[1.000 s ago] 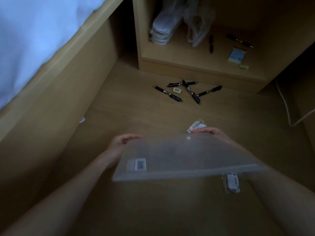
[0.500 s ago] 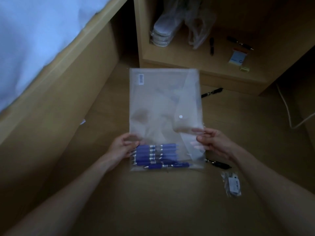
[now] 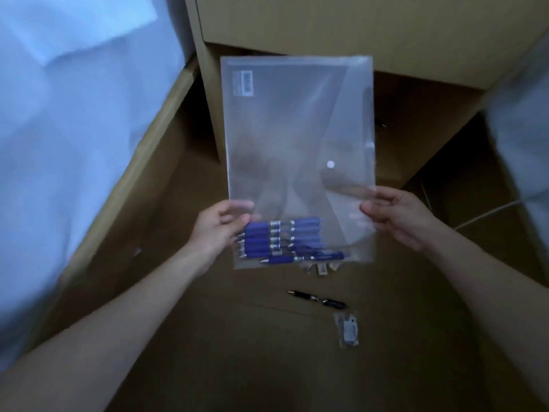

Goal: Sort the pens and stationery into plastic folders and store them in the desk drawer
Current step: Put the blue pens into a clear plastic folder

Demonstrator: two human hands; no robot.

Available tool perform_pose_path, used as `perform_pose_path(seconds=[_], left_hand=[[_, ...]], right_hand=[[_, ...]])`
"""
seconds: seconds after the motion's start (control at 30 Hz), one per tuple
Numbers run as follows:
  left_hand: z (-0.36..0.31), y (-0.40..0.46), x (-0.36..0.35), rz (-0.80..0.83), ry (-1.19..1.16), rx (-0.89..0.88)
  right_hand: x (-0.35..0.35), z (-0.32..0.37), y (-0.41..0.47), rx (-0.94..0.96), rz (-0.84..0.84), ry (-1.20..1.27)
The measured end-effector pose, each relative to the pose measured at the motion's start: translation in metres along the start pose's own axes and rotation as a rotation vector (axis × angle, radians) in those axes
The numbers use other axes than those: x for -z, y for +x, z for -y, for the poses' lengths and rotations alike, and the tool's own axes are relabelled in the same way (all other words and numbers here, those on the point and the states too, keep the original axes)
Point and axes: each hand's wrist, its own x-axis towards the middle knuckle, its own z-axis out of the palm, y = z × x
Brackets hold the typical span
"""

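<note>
Plastic folder [image 3: 297, 129] held upright in mid-air between both hands, long side vertical, gripped low on its side edges; most of the sheet rises above the grip.
Left hand [image 3: 218, 230] pinching the left edge, thumb on the near face, fingers curled behind. Right hand [image 3: 398, 217] pinching the right edge at about the same height, thumb on the front, fingers wrapped behind. Both clenched on the folder, neither loose.
Folder: thin translucent frosted plastic, rectangular, slight glare, curved flap along the right side with a white snap button [image 3: 330, 164]; pale barcode label [image 3: 246, 83] near the top left corner.
Blue pens [image 3: 282, 239] stacked crosswise inside the folder bottom, just below the grip line, near the left thumb; glossy blue barrels with silver bands, one lowest pen lying a bit skewed. Exact count unclear.
Small pale items [image 3: 322, 267] visible just under the folder's bottom edge; too blurred to identify.
Black pen [image 3: 318, 300] lying on the wooden floor [image 3: 267, 367] below the folder, apart from it. Small clear packet [image 3: 349, 330] with a white insert just beside the pen's right end.
Light wood cabinet [image 3: 356, 25] behind the folder. White cable [image 3: 487, 214] at right.
</note>
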Motion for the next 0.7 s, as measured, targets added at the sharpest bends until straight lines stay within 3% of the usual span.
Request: perform_pose_path(seconds=[0.43,0.7], left_hand=[[-0.318,-0.172,0.014,-0.044,-0.135,0.082],[-0.394,-0.244,0.110,-0.296,-0.287,0.112]], right_hand=[[-0.014,0.324,-0.176,0.015,-0.011,0.022],[-0.141,0.431,-0.174,0.088,0.107,-0.023]])
